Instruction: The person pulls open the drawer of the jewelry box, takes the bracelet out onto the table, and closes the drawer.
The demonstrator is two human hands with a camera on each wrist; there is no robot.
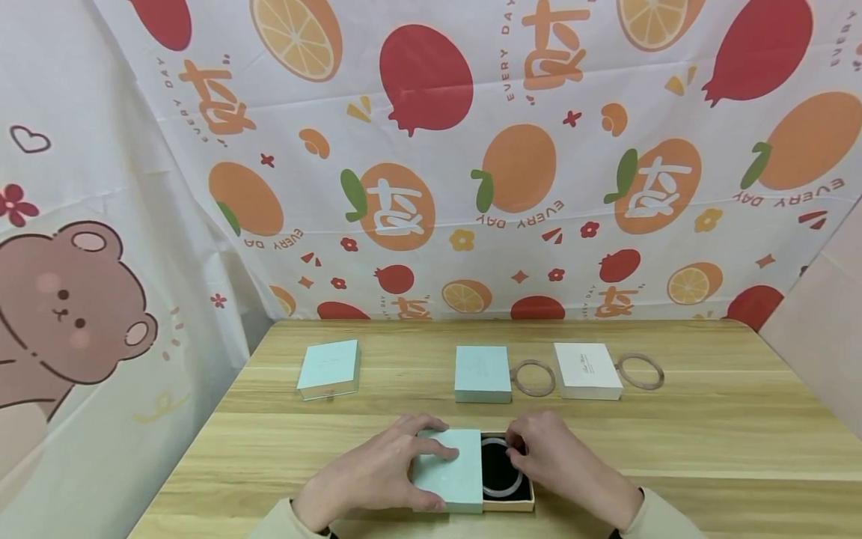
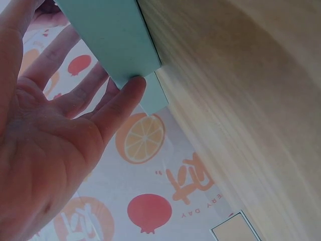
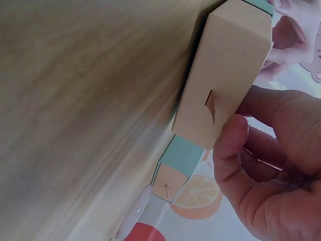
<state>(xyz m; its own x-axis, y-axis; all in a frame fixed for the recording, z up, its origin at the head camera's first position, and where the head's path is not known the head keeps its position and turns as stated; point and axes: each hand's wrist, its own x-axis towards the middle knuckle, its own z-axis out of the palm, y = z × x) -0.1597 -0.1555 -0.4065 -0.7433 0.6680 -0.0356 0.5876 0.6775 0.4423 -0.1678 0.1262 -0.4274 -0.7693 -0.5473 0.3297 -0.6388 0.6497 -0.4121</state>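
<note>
A: Left hand (image 1: pixel 377 471) grips the mint sleeve (image 1: pixel 447 468), thumb under, fingers spread on top, at the counter's (image 1: pixel 707 442) near edge.

B: Right hand (image 1: pixel 562 460) curls fingers onto the tray (image 1: pixel 518 506); a bangle (image 1: pixel 501 470) lies inside, half uncovered.

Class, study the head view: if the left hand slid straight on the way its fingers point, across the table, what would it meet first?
The left hand points rightward over the mint sleeve, so it would likely meet the right hand at the open tray first; depth is unclear.
</note>
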